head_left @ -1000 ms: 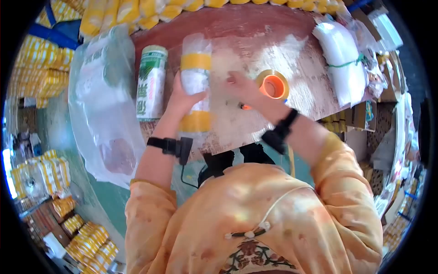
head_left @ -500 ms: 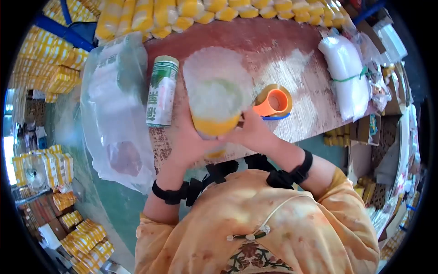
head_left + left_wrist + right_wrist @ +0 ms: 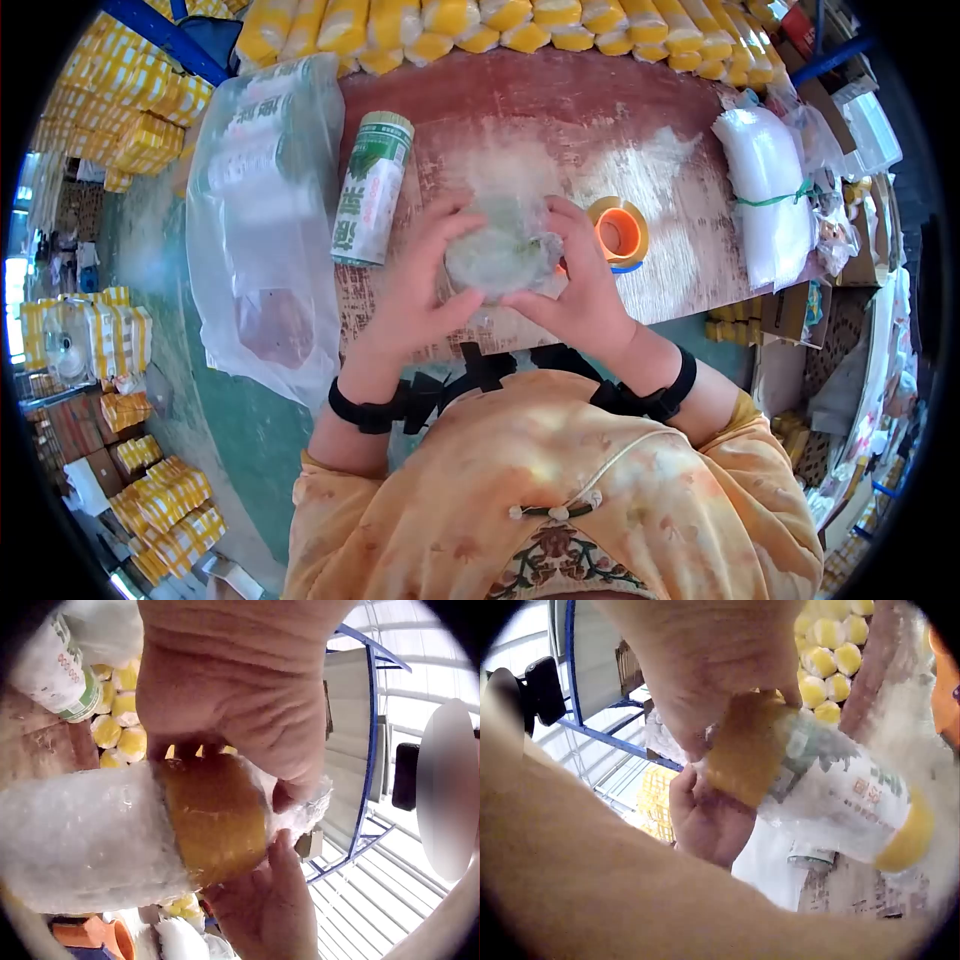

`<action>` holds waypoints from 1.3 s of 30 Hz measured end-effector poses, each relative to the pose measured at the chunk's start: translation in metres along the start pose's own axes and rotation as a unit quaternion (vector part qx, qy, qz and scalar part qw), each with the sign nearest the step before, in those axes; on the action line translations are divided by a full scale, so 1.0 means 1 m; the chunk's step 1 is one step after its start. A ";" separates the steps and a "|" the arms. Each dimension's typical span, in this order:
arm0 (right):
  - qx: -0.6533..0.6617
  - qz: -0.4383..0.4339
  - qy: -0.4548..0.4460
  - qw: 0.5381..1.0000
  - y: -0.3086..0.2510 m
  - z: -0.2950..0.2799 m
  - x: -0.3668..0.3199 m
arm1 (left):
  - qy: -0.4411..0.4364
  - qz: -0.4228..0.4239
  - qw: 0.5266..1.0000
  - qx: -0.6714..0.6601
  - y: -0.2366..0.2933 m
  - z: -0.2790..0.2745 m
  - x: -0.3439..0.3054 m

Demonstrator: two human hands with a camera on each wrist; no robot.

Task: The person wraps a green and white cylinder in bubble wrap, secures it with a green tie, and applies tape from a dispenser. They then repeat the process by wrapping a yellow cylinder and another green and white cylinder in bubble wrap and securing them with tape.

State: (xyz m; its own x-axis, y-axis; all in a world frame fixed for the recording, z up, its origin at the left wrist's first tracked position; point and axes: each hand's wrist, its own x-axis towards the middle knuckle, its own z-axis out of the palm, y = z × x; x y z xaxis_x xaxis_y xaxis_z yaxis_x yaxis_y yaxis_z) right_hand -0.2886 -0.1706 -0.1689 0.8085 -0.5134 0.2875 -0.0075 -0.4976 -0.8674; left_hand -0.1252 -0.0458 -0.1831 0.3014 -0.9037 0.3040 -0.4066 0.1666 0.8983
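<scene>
Both hands hold a bubble-wrapped cylinder [image 3: 500,262] over the near part of the table, one end facing up toward the head camera. Its two bands of yellow tape show in the right wrist view, with a green and white label [image 3: 855,780] under the clear wrap. My left hand [image 3: 420,275] grips it from the left, my right hand [image 3: 580,285] from the right. Both thumbs press at the near end, tips close together, where loose wrap [image 3: 311,810] sticks out. An unwrapped green and white printed cylinder [image 3: 372,190] lies left of the hands.
Just right of the right hand sits a tape roll [image 3: 620,232] with an orange core. A large clear plastic bag [image 3: 265,230] covers the table's left side. White sheets [image 3: 765,195] tied with green string lie at the right. Several wrapped, yellow-banded cylinders [image 3: 480,20] line the back.
The wrapped cylinder lay flat under the left hand while the right hand was apart. It was then lifted and tipped end-up, and both hands now hold its end.
</scene>
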 end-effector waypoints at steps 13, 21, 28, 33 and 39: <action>0.030 -0.192 -0.154 0.969 0.005 -0.004 0.037 | 0.034 -0.094 0.995 -0.002 0.005 0.005 0.002; 0.047 -0.047 -0.275 0.959 0.000 0.009 0.076 | 0.114 -0.146 0.983 0.010 0.005 -0.001 -0.006; 0.070 0.060 -0.325 0.941 -0.004 0.023 0.089 | 0.174 0.054 0.975 0.129 0.009 0.003 -0.012; 0.042 0.105 -0.349 0.930 -0.004 0.028 0.092 | 0.039 0.172 0.967 0.184 0.015 -0.013 -0.039; 0.120 0.147 -0.220 0.957 -0.005 0.029 0.075 | 0.067 0.125 0.962 0.234 0.011 0.000 -0.047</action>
State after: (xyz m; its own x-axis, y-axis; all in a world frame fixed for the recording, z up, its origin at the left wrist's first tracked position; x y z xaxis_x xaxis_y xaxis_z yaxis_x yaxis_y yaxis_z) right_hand -0.2105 -0.1865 -0.1545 0.9619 -0.2369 -0.1362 -0.1799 -0.1739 -0.9682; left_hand -0.1442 -0.0013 -0.1879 0.2394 -0.7948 0.5577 -0.8146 0.1482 0.5608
